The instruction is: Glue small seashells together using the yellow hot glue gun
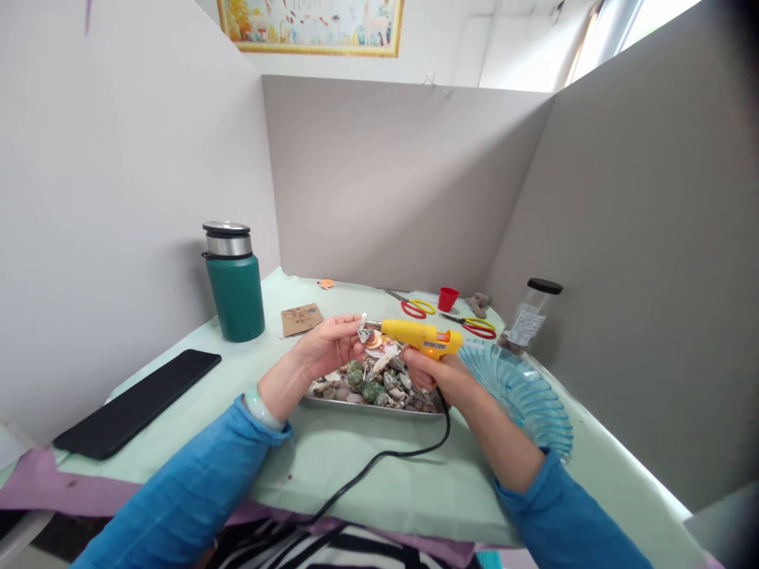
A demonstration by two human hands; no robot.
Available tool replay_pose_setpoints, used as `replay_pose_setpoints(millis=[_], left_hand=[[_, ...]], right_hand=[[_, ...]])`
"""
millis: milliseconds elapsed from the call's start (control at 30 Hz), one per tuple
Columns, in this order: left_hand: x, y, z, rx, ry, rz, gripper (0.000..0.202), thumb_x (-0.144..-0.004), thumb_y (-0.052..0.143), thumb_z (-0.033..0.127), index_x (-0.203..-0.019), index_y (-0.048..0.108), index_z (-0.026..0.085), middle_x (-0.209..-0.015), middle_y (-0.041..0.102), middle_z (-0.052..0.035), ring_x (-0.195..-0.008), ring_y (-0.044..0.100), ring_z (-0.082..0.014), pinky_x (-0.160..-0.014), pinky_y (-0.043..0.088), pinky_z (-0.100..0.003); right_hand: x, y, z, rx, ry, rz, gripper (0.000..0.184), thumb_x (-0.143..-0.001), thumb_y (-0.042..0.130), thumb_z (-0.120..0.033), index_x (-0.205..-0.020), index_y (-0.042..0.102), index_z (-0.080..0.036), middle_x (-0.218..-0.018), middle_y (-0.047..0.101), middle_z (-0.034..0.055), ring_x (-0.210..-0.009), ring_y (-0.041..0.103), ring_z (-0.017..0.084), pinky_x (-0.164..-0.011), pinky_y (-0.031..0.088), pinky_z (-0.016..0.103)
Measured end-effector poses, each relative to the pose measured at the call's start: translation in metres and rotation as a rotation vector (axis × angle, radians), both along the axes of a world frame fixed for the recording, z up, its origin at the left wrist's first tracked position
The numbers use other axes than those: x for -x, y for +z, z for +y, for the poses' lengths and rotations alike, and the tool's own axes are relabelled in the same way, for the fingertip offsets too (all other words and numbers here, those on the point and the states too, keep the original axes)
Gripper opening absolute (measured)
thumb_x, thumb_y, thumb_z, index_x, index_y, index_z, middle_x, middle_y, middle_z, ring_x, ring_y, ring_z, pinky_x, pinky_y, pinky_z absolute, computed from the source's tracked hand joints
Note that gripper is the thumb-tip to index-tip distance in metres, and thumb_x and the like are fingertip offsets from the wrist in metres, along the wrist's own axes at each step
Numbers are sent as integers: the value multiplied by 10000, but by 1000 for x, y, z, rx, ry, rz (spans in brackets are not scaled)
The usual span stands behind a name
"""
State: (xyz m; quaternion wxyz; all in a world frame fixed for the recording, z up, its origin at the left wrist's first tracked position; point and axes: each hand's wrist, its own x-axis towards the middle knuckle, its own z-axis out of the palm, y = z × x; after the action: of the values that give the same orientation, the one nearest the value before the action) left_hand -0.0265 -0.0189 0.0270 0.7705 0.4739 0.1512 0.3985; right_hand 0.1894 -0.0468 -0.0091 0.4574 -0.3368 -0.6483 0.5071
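My right hand (436,370) is wrapped round the handle of a yellow hot glue gun (420,335), whose metal nozzle points left. A black cord runs from its handle down to the table's front edge. In my left hand (335,346), a small white and grey shell piece (364,327) is pinched between thumb and fingers. The nozzle tip is right at this piece; whether they touch I cannot tell. Below both hands lies a metal tray (379,409) full of shells, some green and some brown-grey. Part of the tray is hidden behind my hands.
A green bottle (235,296) and a black flat pad (139,403) stand left. Behind are a brown card (302,319), two pairs of scissors (413,308) (474,326) and a red cup (448,299). Right are a blue glass dish (534,395) and a clear jar (530,316). Grey partitions enclose the table.
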Motion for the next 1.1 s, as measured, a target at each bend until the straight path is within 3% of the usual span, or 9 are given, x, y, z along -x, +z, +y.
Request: replay_pose_setpoints(millis=[333, 833, 1100], left_hand=[[0, 1, -1, -6, 8, 5, 125, -729, 685, 196, -765, 614, 99, -646, 593, -27, -471, 539, -71, -503, 465, -192], [0, -2, 2, -24, -3, 23, 116, -747, 665, 190, -815, 635, 100, -692, 629, -50, -495, 560, -81, -522, 472, -205], [1, -4, 3, -31, 22, 43, 122, -748, 661, 179, -842, 646, 103, -693, 617, -45, -545, 584, -95, -543, 486, -203]], right_hand=[[-2, -4, 3, 2, 10, -39, 323, -777, 632, -462, -664, 509, -186, -388, 335, -88, -357, 310, 68, -410, 250, 242], [-1, -2, 0, -14, -17, -40, 292, -767, 636, -461, -716, 547, -188, -381, 359, -83, -353, 315, 74, -413, 256, 252], [2, 1, -1, -32, -56, -17, 364, -767, 629, -461, -579, 477, -190, -361, 328, -81, -340, 292, 65, -401, 272, 247]])
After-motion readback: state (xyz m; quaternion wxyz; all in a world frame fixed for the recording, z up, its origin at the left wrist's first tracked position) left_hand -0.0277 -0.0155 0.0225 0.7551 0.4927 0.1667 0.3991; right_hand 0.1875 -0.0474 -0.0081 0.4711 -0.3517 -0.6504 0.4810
